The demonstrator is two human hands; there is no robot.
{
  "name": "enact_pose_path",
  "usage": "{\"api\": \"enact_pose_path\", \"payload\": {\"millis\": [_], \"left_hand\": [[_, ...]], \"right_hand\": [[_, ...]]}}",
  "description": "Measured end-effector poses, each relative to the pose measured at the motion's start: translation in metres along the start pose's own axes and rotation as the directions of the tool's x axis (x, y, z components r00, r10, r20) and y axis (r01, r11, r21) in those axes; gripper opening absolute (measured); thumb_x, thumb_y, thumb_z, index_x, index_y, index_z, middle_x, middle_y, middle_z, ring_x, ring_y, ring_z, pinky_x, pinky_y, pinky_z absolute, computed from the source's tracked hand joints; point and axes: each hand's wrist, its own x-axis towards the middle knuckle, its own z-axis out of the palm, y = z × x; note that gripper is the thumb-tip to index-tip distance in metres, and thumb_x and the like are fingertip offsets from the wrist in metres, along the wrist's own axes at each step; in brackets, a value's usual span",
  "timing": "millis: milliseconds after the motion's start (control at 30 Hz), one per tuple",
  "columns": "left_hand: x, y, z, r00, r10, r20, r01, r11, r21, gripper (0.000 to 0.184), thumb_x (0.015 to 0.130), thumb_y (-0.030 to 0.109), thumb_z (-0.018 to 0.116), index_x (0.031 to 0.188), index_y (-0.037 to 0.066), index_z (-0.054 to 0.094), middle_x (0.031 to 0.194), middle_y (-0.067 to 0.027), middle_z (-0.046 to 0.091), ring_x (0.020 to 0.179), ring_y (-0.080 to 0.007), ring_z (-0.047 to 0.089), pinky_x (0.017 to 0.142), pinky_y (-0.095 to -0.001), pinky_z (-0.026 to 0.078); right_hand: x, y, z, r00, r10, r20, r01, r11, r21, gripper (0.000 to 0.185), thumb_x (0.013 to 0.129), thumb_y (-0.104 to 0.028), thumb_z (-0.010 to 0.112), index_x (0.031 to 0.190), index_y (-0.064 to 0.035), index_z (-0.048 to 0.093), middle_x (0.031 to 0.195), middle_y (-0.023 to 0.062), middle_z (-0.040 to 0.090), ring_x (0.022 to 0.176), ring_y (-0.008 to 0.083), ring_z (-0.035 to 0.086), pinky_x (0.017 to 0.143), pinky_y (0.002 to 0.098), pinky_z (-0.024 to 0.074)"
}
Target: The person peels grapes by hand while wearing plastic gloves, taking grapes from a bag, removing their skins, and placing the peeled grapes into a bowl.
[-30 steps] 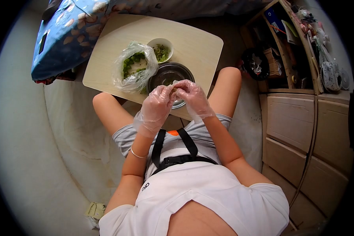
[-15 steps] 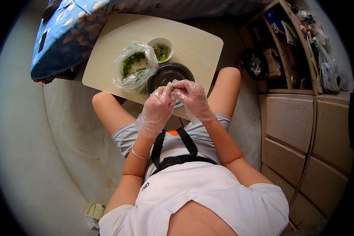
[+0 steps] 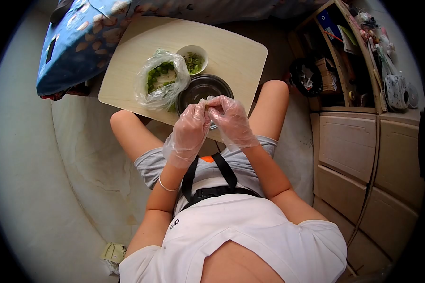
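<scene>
My left hand (image 3: 190, 128) and my right hand (image 3: 229, 119), both in clear plastic gloves, meet fingertip to fingertip over the near side of a dark metal bowl (image 3: 204, 85). Both are closed in a pinch on something small that I cannot make out. Left of the bowl, an open clear plastic bag (image 3: 174, 94) holds green leafy pieces. Behind the bowl stands a white bowl (image 3: 204, 53) with green scraps inside. A bit of green shows between the bag and the metal bowl.
All this stands on a low pale table (image 3: 231, 42) between my knees. A bed with blue floral cloth (image 3: 75, 59) is at the back left. To the right are a black-rimmed bin (image 3: 307, 78), wooden shelves (image 3: 337, 45) and drawers (image 3: 348, 146).
Both hands stay pinched together over the metal bowl. My left hand has shifted slightly to the right, and the fingers of both hands have moved a little.
</scene>
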Motion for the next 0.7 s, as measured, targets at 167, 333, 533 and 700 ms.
{"api": "enact_pose_path", "payload": {"millis": [167,333,533,700], "left_hand": [[0.001,-0.006,0.002,0.998,-0.005,0.065,0.013,0.994,-0.110,0.030,0.083,0.008,0.065,0.113,0.004,0.062,0.090,-0.0127,0.061,0.079,-0.0325,0.062,0.069,-0.0407,0.052],[0.005,-0.016,-0.003,0.990,0.038,0.138,0.015,0.932,-0.363,0.029,0.083,0.005,0.063,0.112,0.001,0.064,0.091,-0.0157,0.062,0.081,-0.0344,0.062,0.073,-0.0406,0.051],[0.004,-0.018,-0.012,0.810,-0.222,0.542,0.584,0.375,-0.720,0.024,0.097,0.013,0.057,0.114,-0.001,0.065,0.088,-0.0056,0.064,0.072,-0.0126,0.062,0.063,-0.0260,0.054],[0.002,-0.028,-0.006,0.711,-0.230,0.664,0.696,0.097,-0.712,0.026,0.101,0.019,0.053,0.111,-0.002,0.066,0.084,-0.0003,0.065,0.070,-0.0058,0.059,0.061,-0.0211,0.053]], "right_hand": [[-0.001,0.000,0.004,0.999,-0.012,-0.038,0.014,0.999,0.035,0.013,0.085,0.005,0.063,0.098,0.0034,0.064,0.094,0.0087,0.068,0.085,0.0125,0.064,0.078,0.0266,0.0537],[-0.002,-0.002,-0.004,0.999,0.035,0.001,-0.035,0.999,0.023,0.013,0.086,0.004,0.064,0.099,0.0030,0.064,0.094,0.0078,0.068,0.085,0.0114,0.064,0.079,0.0265,0.0536],[0.000,0.006,-0.011,0.967,0.224,0.122,-0.250,0.929,0.273,0.016,0.088,0.001,0.064,0.104,0.0019,0.062,0.096,0.0052,0.066,0.089,0.0103,0.063,0.083,0.0260,0.0521],[-0.001,0.010,-0.010,0.968,0.221,0.122,-0.247,0.926,0.286,0.020,0.087,-0.001,0.065,0.107,0.0007,0.060,0.099,0.0041,0.064,0.092,0.0103,0.062,0.085,0.0263,0.0516]]}}
